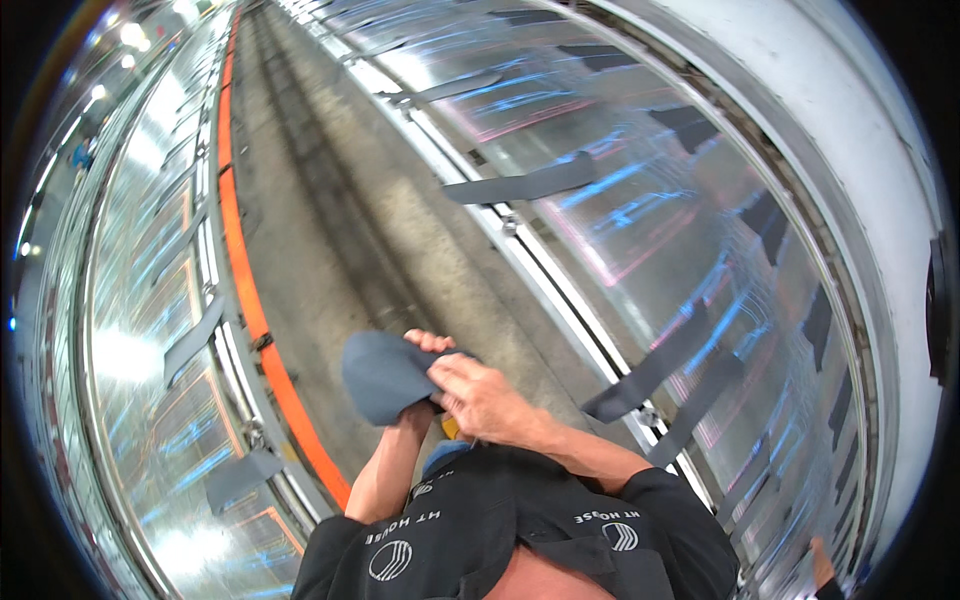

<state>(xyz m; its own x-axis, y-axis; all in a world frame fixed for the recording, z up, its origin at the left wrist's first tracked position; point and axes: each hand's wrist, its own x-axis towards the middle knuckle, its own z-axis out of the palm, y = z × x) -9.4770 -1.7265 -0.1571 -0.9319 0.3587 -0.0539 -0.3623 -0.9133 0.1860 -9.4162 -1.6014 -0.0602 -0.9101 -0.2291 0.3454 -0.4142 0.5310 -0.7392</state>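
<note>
In front of my body, over the aisle, I hold a piece of dark grey cloth (383, 378). It bulges out to the left in a rounded shape. My left hand (429, 341) is mostly hidden behind the cloth, with only its curled fingertips showing over the top edge. From the other side my right hand (478, 396) closes on the cloth, its thumb and fingers pressed together near the left fingertips. The two hands are close together. What the cloth covers, if anything, is hidden.
A long shiny table (660, 235) runs along the right, with several dark grey cloth strips (520, 186) across its edge. Another glossy table (125, 330) with strips lies left, edged by an orange rail (240, 255). Concrete floor (300, 250) lies between. Another person's hand (820, 558) appears lower right.
</note>
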